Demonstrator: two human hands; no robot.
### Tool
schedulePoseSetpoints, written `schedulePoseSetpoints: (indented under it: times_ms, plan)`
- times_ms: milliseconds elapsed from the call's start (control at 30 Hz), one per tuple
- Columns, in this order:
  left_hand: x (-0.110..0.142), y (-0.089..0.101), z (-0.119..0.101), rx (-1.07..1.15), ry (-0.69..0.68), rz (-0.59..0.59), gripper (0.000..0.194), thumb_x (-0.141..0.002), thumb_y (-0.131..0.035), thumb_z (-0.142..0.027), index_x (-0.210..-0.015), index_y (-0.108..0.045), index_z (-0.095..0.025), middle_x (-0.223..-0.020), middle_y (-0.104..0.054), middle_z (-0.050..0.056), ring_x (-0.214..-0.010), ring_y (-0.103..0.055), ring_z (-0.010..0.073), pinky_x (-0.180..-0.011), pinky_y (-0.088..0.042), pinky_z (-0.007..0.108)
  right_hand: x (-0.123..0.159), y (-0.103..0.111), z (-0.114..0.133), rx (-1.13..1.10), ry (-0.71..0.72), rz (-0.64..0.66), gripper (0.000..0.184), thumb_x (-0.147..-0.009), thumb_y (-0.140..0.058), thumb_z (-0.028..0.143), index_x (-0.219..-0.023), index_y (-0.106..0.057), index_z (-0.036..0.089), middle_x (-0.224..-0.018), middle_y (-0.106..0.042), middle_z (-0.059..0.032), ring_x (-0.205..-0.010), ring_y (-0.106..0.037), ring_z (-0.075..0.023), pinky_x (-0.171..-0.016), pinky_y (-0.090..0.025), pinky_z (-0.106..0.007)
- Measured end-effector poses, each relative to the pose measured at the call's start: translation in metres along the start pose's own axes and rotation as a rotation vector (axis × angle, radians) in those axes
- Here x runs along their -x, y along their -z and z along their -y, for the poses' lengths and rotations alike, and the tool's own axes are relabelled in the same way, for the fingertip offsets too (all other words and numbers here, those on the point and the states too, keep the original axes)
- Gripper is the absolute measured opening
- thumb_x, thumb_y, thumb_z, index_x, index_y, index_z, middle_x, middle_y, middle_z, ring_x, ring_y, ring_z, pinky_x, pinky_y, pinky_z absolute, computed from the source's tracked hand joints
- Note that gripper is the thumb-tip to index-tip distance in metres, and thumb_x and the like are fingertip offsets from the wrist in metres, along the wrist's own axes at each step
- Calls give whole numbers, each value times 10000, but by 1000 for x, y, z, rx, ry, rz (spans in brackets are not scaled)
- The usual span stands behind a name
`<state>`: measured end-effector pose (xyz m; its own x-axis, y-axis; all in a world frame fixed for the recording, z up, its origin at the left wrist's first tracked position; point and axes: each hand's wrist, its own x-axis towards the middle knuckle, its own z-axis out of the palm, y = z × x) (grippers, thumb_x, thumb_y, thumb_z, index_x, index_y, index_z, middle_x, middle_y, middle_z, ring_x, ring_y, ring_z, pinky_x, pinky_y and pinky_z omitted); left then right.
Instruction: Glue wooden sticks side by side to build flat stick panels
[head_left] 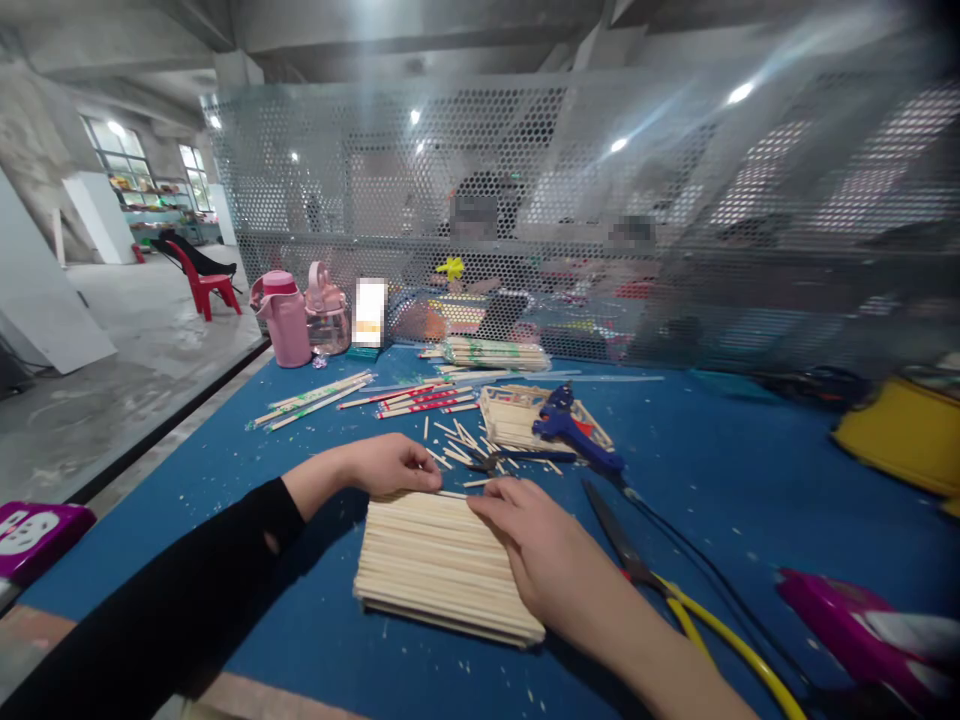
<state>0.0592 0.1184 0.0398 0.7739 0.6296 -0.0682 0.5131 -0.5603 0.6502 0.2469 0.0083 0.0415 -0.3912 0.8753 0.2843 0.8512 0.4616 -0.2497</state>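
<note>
A flat panel of glued wooden sticks (435,565) lies on the blue table (735,470) in front of me. My left hand (386,465) rests at the panel's far edge, fingers curled and pinching a thin wooden stick (454,494). My right hand (536,545) lies on the panel's right side, its fingertips closed on the same stick's other end. Both hands hold this stick along the panel's top edge.
A blue glue gun (574,425) lies on a smaller stick frame (517,415) beyond. Loose sticks and chopsticks (315,398) scatter further back. Yellow-handled scissors (660,580) lie right of my hand. Pink bottles (285,315) stand by a perforated metal screen (525,200).
</note>
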Motion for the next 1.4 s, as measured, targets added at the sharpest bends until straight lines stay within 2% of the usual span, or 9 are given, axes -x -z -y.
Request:
schedulePoseSetpoints:
  times_ms: [67, 167, 267, 433, 633, 800, 1133, 1300, 1400]
  plan:
    - [-3, -1, 3, 8, 6, 7, 296, -803, -481, -362, -868, -679, -152, -641, -640, -17, -543, -498, 93, -509, -356, 166, 0, 0, 0, -3, -23, 36, 347, -737, -407, -3, -935, -645, 151, -869, -585, -106, -817, -499, -205, -712, -439, -330]
    - [-1, -5, 0, -35, 38, -66, 361, -825, -427, -402, -827, -676, -141, -605, -618, -2, -534, -479, 107, -492, -328, 186, 0, 0, 0, -2, -41, 69, 333, -745, -394, -8, -920, -640, 133, -887, -579, -116, -839, -489, -216, -734, -433, -352]
    - [1, -10, -9, -118, 68, -157, 340, -820, -438, -378, -755, -678, -146, -644, -637, 33, -574, -492, 137, -513, -309, 216, 0, -2, -1, -1, -46, 66, 335, -760, -380, -4, -923, -636, 139, -888, -578, -112, -845, -485, -215, -743, -431, -355]
    - [4, -12, -18, -207, 72, -204, 296, -822, -445, -322, -744, -684, -166, -699, -667, 70, -620, -541, 177, -544, -328, 243, 0, -2, 0, -14, -34, 33, 325, -760, -390, 8, -908, -643, 147, -872, -584, -107, -823, -486, -207, -725, -437, -345]
    - [28, -16, -28, -341, 44, -333, 264, -834, -455, -286, -806, -693, -174, -787, -631, 86, -788, -557, 218, -683, -393, 288, 1, -2, 0, -19, -26, 22, 356, -747, -390, -5, -951, -638, 149, -879, -581, -105, -825, -489, -201, -716, -446, -335]
    - [41, -26, -35, -425, 74, -347, 270, -851, -445, -265, -788, -694, -182, -782, -602, 72, -791, -544, 205, -695, -406, 291, 1, 0, 1, -31, -36, 22, 375, -739, -399, -9, -969, -645, 155, -874, -587, -100, -834, -500, -201, -724, -447, -330]
    - [38, -27, -39, -457, 95, -329, 249, -843, -422, -199, -764, -656, -168, -790, -612, 66, -798, -555, 210, -679, -415, 291, 0, 1, 7, -35, -58, 29, 371, -749, -389, -10, -975, -644, 137, -897, -586, -105, -871, -501, -203, -768, -442, -347]
    - [37, -28, -37, -423, 114, -331, 248, -841, -425, -217, -750, -652, -175, -790, -611, 61, -804, -561, 201, -673, -409, 275, -4, 29, -2, -197, -73, 104, 344, -802, -405, 97, -1066, -607, 182, -997, -614, -85, -919, -555, -179, -815, -452, -333]
    - [38, -29, -37, -405, 117, -336, 254, -843, -421, -225, -749, -652, -179, -792, -615, 65, -791, -562, 204, -661, -405, 278, -12, 57, -27, -234, -233, -48, 398, -821, -408, 179, -1211, -490, 192, -1109, -603, -72, -933, -582, -168, -809, -466, -316]
